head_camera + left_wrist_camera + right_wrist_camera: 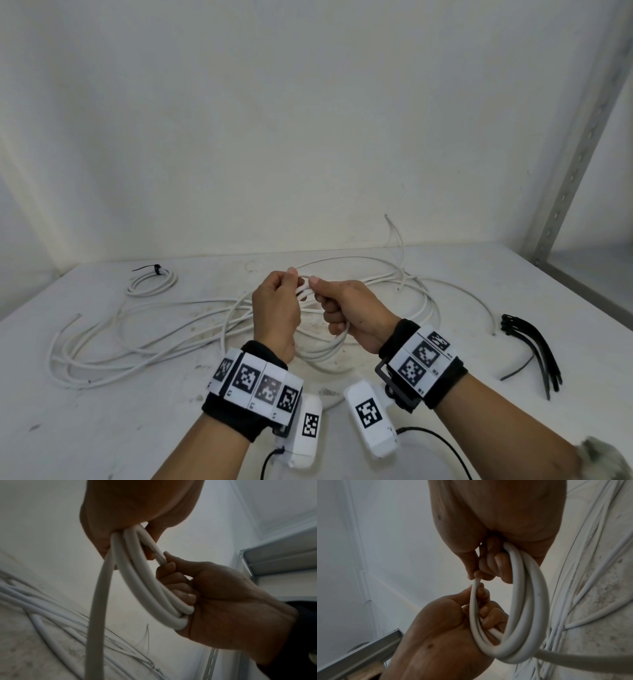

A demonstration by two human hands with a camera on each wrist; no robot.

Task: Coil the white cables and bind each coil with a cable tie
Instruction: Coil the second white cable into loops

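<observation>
the white cable [322, 346] being wound hangs as a small coil between the two hands, raised over the middle of the table [102, 428], with several turns already gathered. the left hand [275, 317] has its fingers curled round one side of the coil, and the right hand [349, 318] curls round the other side while its thumb and forefinger pinch a single strand at the top, just beside the left thumb. from the left wrist view the free length [97, 615] drops straight down out of the left hand toward the table, so the unwound part lies below and on the left hand's side, and that hand looks the nearer one to feed the next turn. the loop stands roughly upright, its long axis running down from the fingers. more loose cables [137, 342] sprawl across the table's middle and left. a finished coil [152, 281] with a black tie sits near the far left corner, and the spare cable ties [534, 346] lie by the right edge, closer to the right hand, so this coil is probably not yet ready for binding.
</observation>
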